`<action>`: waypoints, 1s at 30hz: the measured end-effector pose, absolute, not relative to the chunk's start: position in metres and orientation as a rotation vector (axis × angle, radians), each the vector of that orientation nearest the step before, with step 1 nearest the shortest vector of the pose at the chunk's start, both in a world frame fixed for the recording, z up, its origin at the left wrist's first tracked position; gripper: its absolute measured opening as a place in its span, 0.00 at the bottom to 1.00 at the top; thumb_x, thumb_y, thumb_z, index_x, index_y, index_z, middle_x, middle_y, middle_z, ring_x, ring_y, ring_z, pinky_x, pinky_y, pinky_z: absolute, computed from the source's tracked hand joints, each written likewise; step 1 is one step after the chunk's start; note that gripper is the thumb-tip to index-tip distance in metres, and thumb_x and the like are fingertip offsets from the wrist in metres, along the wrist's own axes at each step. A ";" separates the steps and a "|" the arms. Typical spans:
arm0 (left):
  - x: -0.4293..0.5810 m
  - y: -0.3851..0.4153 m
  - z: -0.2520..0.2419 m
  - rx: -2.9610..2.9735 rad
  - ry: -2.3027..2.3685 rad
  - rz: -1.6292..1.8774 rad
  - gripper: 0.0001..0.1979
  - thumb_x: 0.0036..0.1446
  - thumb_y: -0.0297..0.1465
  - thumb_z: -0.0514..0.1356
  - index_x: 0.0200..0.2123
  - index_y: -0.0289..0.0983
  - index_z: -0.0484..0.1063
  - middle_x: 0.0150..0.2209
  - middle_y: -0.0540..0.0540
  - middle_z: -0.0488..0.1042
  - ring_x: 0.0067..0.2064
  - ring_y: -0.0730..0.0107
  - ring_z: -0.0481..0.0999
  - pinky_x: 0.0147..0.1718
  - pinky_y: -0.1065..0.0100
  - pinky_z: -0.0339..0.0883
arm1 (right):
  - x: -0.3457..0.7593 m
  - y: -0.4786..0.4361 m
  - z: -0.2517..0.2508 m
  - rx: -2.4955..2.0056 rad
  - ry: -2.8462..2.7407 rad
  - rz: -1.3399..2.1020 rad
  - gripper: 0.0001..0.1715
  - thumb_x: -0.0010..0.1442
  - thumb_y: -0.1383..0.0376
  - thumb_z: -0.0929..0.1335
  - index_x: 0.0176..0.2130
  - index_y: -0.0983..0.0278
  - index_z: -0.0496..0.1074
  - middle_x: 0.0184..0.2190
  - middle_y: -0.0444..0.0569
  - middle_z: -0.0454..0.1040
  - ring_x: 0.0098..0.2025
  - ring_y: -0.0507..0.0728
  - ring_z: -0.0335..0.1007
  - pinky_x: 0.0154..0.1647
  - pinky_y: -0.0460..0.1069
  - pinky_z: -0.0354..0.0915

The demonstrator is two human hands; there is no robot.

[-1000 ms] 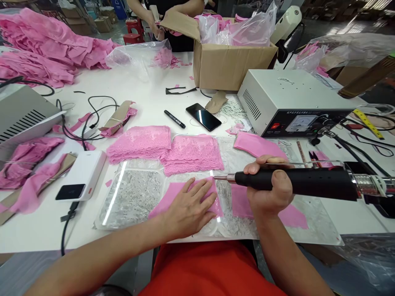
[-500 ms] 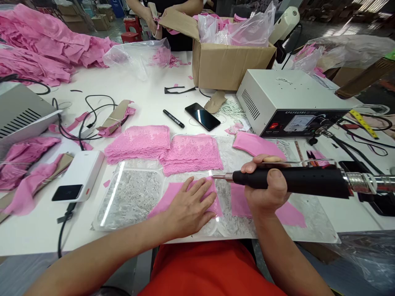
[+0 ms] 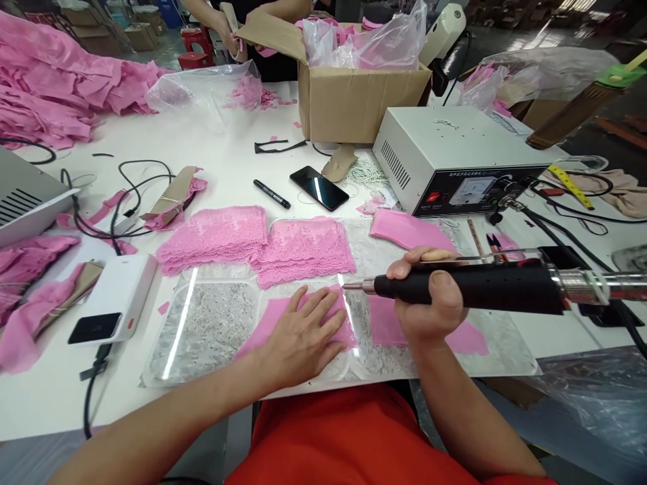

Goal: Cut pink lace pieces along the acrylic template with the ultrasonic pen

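Note:
My left hand [image 3: 302,337] lies flat with fingers spread, pressing a pink fabric piece [image 3: 263,322] onto the clear plastic sheet [image 3: 205,323] on the table. My right hand [image 3: 429,289] is wrapped round a black handpiece [image 3: 495,286] with a pointed metal tip. It is held level, pointing left. Its tip is at the upper right corner of the fabric under my left hand; whether it touches cannot be made out. Another pink piece [image 3: 387,323] lies partly hidden behind my right hand. Beyond my hands sit two stacks of pink lace, a left stack [image 3: 217,232] and a right stack [image 3: 306,249].
A grey metal power box [image 3: 455,155] stands at the right, cables at its front. Across the middle lie a phone [image 3: 318,187] and a black marker [image 3: 271,194]. A white power bank [image 3: 118,296] sits left. Behind a cardboard box [image 3: 364,101], another person's hands [image 3: 230,34] work.
The whole view has shifted a little, so things sit slightly further left. My left hand stays on the fabric, and the handpiece tip remains near the same corner.

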State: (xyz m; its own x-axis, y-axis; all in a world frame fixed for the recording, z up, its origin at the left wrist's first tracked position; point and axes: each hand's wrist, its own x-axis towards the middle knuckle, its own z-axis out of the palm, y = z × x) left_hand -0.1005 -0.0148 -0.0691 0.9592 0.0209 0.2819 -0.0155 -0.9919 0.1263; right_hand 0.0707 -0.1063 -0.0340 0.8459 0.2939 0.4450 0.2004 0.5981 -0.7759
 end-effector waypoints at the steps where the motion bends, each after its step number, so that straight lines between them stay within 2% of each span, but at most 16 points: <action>1: -0.101 -0.015 -0.069 2.984 0.003 0.427 0.19 0.65 0.41 0.58 0.54 0.36 0.71 0.61 0.37 0.69 0.61 0.49 0.67 0.61 0.45 0.57 | 0.071 -0.109 -0.033 -0.927 -0.570 0.059 0.08 0.51 0.62 0.68 0.32 0.63 0.70 0.29 0.43 0.70 0.22 0.50 0.67 0.23 0.48 0.66; 9: -0.101 -0.015 -0.068 2.991 0.014 0.415 0.19 0.66 0.41 0.57 0.54 0.36 0.70 0.61 0.37 0.68 0.61 0.50 0.67 0.61 0.45 0.57 | 0.071 -0.125 -0.030 -0.914 -0.569 0.151 0.07 0.49 0.62 0.68 0.30 0.64 0.72 0.26 0.44 0.70 0.20 0.50 0.66 0.19 0.47 0.65; 24: -0.101 -0.015 -0.068 2.990 0.015 0.381 0.20 0.66 0.41 0.57 0.55 0.36 0.70 0.62 0.37 0.67 0.62 0.49 0.66 0.62 0.44 0.55 | 0.069 -0.123 -0.034 -0.907 -0.655 0.183 0.07 0.52 0.62 0.69 0.32 0.63 0.71 0.28 0.43 0.72 0.22 0.50 0.68 0.23 0.48 0.68; 30: -0.100 -0.014 -0.066 2.988 -0.002 0.349 0.20 0.66 0.40 0.58 0.56 0.35 0.70 0.62 0.35 0.67 0.63 0.48 0.66 0.62 0.42 0.53 | 0.072 -0.133 -0.030 -0.930 -0.614 0.194 0.10 0.52 0.58 0.69 0.31 0.62 0.70 0.27 0.44 0.70 0.21 0.50 0.65 0.20 0.48 0.65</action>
State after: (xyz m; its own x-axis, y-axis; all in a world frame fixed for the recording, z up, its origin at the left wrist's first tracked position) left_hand -0.1001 -0.0136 -0.0657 0.9732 0.0139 0.2295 -0.0169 -0.9911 0.1317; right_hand 0.0719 -0.1327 -0.0297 0.8139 0.4116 0.4100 0.1010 0.5947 -0.7976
